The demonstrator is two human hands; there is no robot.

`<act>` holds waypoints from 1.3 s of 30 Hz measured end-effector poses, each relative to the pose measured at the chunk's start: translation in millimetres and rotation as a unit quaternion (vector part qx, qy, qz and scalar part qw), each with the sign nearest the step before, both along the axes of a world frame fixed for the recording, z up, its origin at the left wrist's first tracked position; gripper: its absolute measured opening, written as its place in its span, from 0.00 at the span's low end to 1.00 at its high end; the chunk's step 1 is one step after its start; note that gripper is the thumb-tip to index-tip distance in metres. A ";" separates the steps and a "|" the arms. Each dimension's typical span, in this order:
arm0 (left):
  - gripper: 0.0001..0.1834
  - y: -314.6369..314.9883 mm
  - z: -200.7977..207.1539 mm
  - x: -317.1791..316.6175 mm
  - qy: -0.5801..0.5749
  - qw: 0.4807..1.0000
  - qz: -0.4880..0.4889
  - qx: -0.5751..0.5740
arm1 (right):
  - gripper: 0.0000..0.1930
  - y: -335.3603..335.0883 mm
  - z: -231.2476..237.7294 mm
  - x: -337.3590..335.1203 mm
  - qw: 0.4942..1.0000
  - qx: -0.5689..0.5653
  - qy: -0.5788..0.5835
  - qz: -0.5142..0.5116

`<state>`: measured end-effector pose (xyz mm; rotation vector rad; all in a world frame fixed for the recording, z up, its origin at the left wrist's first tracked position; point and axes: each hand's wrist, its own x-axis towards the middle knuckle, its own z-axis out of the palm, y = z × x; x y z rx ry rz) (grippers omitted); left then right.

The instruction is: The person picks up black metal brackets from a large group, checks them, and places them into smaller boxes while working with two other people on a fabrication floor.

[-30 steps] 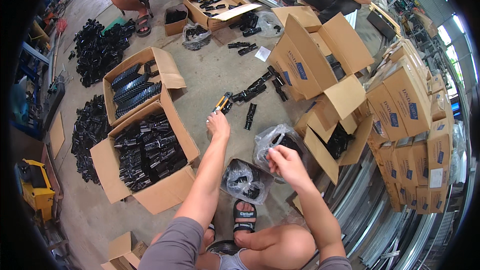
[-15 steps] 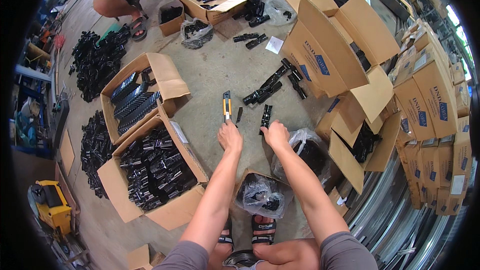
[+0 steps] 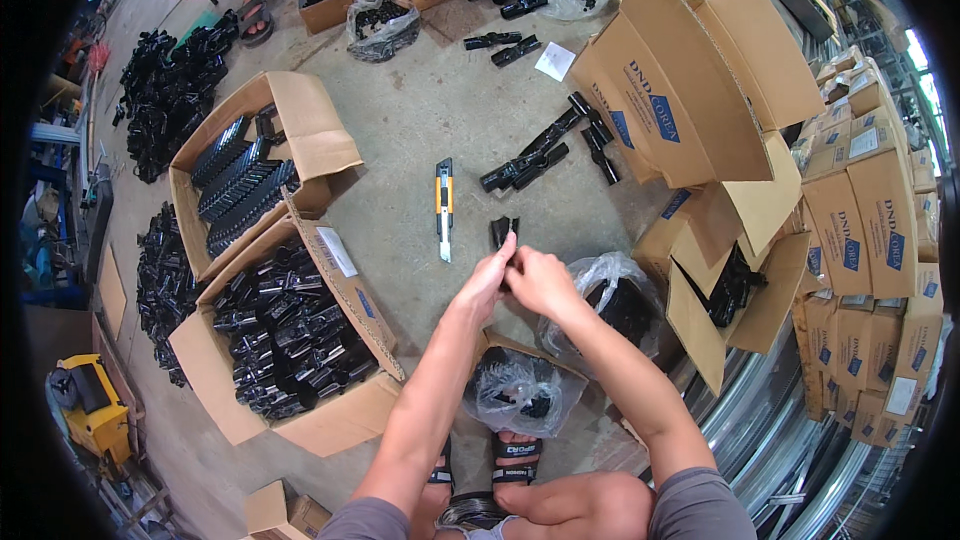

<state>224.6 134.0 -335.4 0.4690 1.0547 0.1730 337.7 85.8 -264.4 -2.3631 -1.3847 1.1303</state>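
Note:
Both hands meet over the floor in front of me around a short black plastic part point(image 3: 505, 230). My left hand point(image 3: 485, 282) is closed at its left side, thumb up along it. My right hand point(image 3: 541, 283) is closed on the same part from the right, and the fingers hide its lower end. Left of the hands, a yellow and black utility knife point(image 3: 444, 208) lies loose on the concrete, its blade toward me. Several black parts point(image 3: 535, 162) lie together just beyond the hands.
Open cardboard boxes of black parts stand at left point(image 3: 300, 335) and right point(image 3: 700, 270). Clear plastic bags with black pieces sit near my feet point(image 3: 525, 390) and by my right forearm point(image 3: 610, 305). Stacked cartons point(image 3: 860, 230) and metal rails line the right. Another person's foot point(image 3: 255, 15) is at far left.
My left hand has left the utility knife on the floor and moved right to the black part. My right hand has drawn the part nearer. The view has shifted slightly.

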 end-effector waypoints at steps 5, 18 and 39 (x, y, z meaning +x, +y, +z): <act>0.22 -6.2 -8.5 -16.3 0.032 0.990 0.132 0.043 | 0.16 48.6 36.7 31.5 0.994 0.061 0.039 0.078; 0.19 -70.5 30.1 -55.3 0.195 0.959 -0.053 0.199 | 0.51 162.6 -80.1 174.2 0.947 0.125 -0.270 -0.120; 0.26 -68.4 56.6 -72.5 0.243 0.919 -0.127 0.285 | 0.40 168.5 -62.6 159.5 0.941 0.037 -0.323 -0.096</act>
